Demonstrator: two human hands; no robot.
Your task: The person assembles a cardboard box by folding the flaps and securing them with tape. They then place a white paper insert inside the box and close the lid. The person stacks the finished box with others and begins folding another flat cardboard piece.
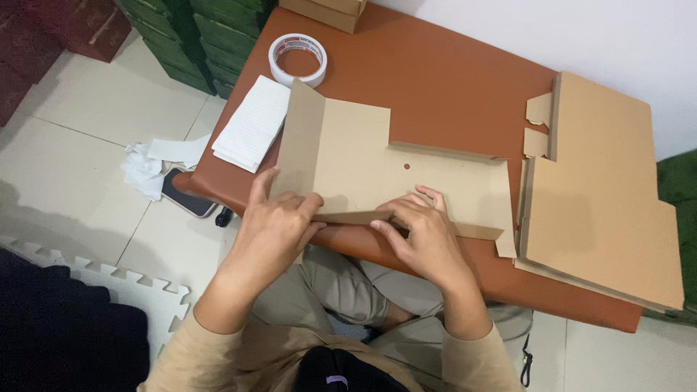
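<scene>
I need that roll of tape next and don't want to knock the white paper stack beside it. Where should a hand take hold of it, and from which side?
The roll of tape lies flat on the brown table, hole facing up. Probably best to come from above and pinch its ring wall, fingers in the hole and thumb outside, at the far rim, away from the white paper stack near its front-left.

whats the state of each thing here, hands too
left hand: pressing on the cardboard sheet's near fold
right hand: fingertips pressing the same fold
cardboard sheet: flat on the table, left flap raised
cardboard stack: flat, unfolded
tape roll: lying flat
white pad: overhanging the table edge
phone: on the floor, screen dark
</scene>
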